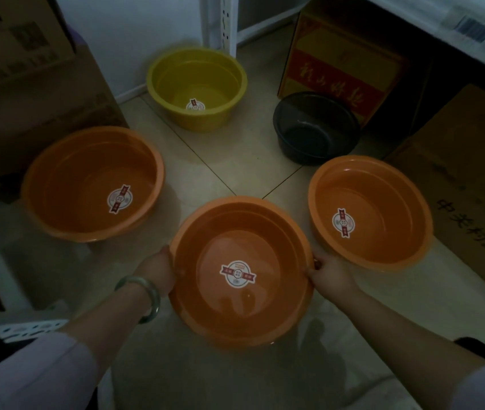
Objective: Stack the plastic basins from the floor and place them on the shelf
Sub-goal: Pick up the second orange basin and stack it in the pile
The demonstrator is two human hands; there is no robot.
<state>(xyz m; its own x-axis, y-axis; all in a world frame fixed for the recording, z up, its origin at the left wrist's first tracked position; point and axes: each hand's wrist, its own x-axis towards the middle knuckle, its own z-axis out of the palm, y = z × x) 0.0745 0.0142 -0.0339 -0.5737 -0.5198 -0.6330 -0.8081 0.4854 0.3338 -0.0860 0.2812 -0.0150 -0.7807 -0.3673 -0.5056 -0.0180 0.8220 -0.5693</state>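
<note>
Progress: early | left hand (158,272) and right hand (328,272) grip the near orange basin (239,273) by its rim | four other basins lie unstacked: two orange (93,184) (370,214), yellow basin (197,88), dark basin (316,128) | shelf unreached

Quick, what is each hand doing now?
Left hand: closed on the rim of the near orange basin.
Right hand: closed on the same basin's rim.

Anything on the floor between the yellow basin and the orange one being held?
No. In the head view, only bare tiled floor lies between the yellow basin and the held orange basin.
</note>
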